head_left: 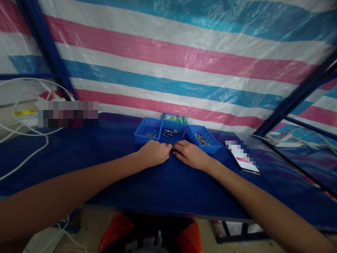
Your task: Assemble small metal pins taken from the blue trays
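My left hand (156,153) is closed just in front of the left blue tray (148,123), its fingers curled; anything inside them is too small to make out. Beside it, fingertips nearly touching, my right hand (190,154) is curled over a small dark thing by its fingertips, too small to name. It wears a ring. Small metal pins (168,133) lie loose on the blue table (168,186) beyond both hands. More metal pieces (202,139) fill part of the right blue tray (214,143), and a few (151,135) lie in the left one.
A third blue tray (173,123) at the back holds green and clear plastic bags (176,118). A phone (243,160) lies at the right. White cables (39,147) loop over the left side. Blue metal posts and a striped plastic sheet (179,52) stand behind the table.
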The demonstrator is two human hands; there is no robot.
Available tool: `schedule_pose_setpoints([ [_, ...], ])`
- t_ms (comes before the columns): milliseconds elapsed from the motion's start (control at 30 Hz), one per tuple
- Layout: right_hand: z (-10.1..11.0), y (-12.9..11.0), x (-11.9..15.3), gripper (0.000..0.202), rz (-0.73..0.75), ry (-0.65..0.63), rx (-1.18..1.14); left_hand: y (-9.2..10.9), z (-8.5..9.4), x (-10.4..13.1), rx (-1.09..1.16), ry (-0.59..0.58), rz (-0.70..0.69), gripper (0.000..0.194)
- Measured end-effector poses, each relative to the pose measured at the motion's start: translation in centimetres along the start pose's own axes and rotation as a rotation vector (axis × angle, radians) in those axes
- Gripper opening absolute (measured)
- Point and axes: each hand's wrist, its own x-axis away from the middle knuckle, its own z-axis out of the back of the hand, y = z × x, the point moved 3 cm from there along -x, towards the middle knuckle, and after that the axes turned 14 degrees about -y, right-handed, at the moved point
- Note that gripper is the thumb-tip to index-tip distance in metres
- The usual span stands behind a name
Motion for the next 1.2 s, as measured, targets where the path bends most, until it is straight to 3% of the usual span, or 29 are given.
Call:
schedule_pose_setpoints([
  [267, 0.14, -0.07, 0.08, 0.014, -0.007, -0.005, 0.012, 1.11, 0.28, 0.21, 0.025, 0.032, -0.037, 0.018],
  [1200, 0.45, -0.4, 0.16, 0.017, 0.037, -0.006, -0.031, 0.51, 0.06, 0.08, 0.054, -0.026, 0.003, 0.018],
])
